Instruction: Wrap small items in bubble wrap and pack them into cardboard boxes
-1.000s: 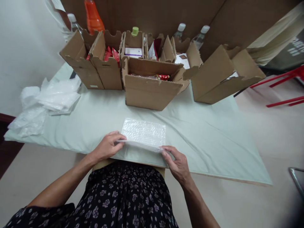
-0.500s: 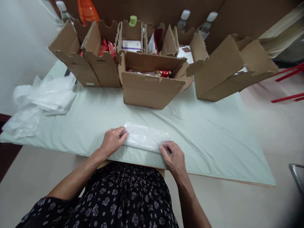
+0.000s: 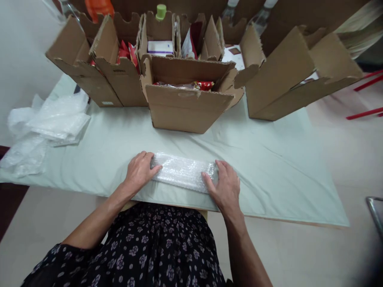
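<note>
A flat, folded strip of clear bubble wrap [image 3: 182,170] lies on the pale green cloth near the table's front edge. At its left end is my left hand [image 3: 140,170], thumb on top and fingers curled round the end. My right hand [image 3: 224,186] grips the other end, its thumb pressing the top and its fingers at the far side. Whether anything is inside the folded wrap, I cannot tell.
A cardboard box [image 3: 188,107] with red packets stands just beyond the wrap. Several more open boxes [image 3: 119,85] line the back, and another [image 3: 278,87] is at right. Loose bubble wrap [image 3: 56,123] is heaped at left on the green cloth [image 3: 284,171].
My hands have moved slightly apart along the strip, and the right fingers have spread over its end. The view has shifted, so the boxes sit higher.
</note>
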`<state>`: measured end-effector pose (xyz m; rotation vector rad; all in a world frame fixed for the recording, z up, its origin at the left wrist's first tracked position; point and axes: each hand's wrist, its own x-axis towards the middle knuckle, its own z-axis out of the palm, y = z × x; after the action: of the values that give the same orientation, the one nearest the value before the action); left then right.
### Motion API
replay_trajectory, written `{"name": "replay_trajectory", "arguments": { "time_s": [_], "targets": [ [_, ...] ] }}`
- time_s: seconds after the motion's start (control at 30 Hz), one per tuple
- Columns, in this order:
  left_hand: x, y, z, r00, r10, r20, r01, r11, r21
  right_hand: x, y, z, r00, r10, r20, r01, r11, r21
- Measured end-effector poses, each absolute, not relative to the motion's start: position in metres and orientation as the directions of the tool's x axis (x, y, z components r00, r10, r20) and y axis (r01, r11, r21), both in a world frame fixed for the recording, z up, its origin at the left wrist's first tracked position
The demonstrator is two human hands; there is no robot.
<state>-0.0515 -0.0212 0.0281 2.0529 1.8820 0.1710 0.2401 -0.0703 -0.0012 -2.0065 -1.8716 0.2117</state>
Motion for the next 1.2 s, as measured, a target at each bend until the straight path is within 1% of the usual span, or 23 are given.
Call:
{"name": "replay_trajectory", "arguments": {
  "time_s": [0.07,0.13,0.2,0.27,0.33,0.4,0.43,0.5,0.67,0.83,1.0,1.1,1.2],
  "targets": [
    [-0.049,-0.019,0.028,0.134,0.978,-0.158,0.937,-0.073,0.343,0.238,-0.061,-0.001,0.078,0.991,0.110,0.932,-0.033,-0.362],
    [-0.046,-0.019,0.028,0.149,0.977,-0.152,0.919,-0.080,0.387,0.234,-0.055,-0.001,0.047,0.994,0.104,0.920,-0.002,-0.392],
    [-0.046,-0.022,0.028,0.136,0.980,-0.146,0.879,-0.052,0.473,0.231,-0.055,0.000,0.035,0.992,0.124,0.875,0.030,-0.484],
    [-0.049,-0.027,0.029,0.096,0.980,-0.172,0.806,0.025,0.592,0.229,-0.058,0.004,0.069,0.992,0.106,0.787,0.011,-0.617],
    [-0.055,-0.032,0.031,0.059,0.970,-0.236,0.670,0.137,0.730,0.227,-0.062,0.012,0.116,0.993,0.029,0.663,-0.055,-0.747],
    [-0.062,-0.035,0.033,0.070,0.950,-0.303,0.488,0.232,0.842,0.223,-0.064,0.021,0.141,0.989,-0.041,0.544,-0.112,-0.832],
    [-0.066,-0.035,0.034,0.092,0.939,-0.331,0.410,0.267,0.872,0.221,-0.065,0.025,0.144,0.988,-0.062,0.497,-0.126,-0.859],
    [-0.073,-0.035,0.036,0.129,0.923,-0.361,0.337,0.302,0.892,0.216,-0.065,0.029,0.142,0.986,-0.087,0.425,-0.140,-0.894],
    [-0.083,-0.037,0.039,0.134,0.926,-0.352,0.381,0.280,0.881,0.210,-0.065,0.027,0.158,0.980,-0.119,0.303,-0.163,-0.939],
    [-0.088,-0.042,0.039,0.133,0.920,-0.368,0.338,0.307,0.890,0.208,-0.060,0.022,0.167,0.981,-0.096,0.228,-0.134,-0.964],
    [-0.094,-0.040,0.036,0.090,0.935,-0.343,0.342,0.294,0.892,0.203,-0.055,0.018,0.141,0.977,-0.159,0.151,-0.180,-0.972],
    [-0.095,-0.036,0.037,0.092,0.934,-0.346,0.359,0.293,0.886,0.202,-0.054,0.017,0.109,0.972,-0.208,0.134,-0.221,-0.966],
    [-0.093,-0.031,0.039,0.072,0.931,-0.358,0.356,0.311,0.881,0.201,-0.056,0.020,0.080,0.965,-0.248,0.160,-0.258,-0.953]
  ]
}}
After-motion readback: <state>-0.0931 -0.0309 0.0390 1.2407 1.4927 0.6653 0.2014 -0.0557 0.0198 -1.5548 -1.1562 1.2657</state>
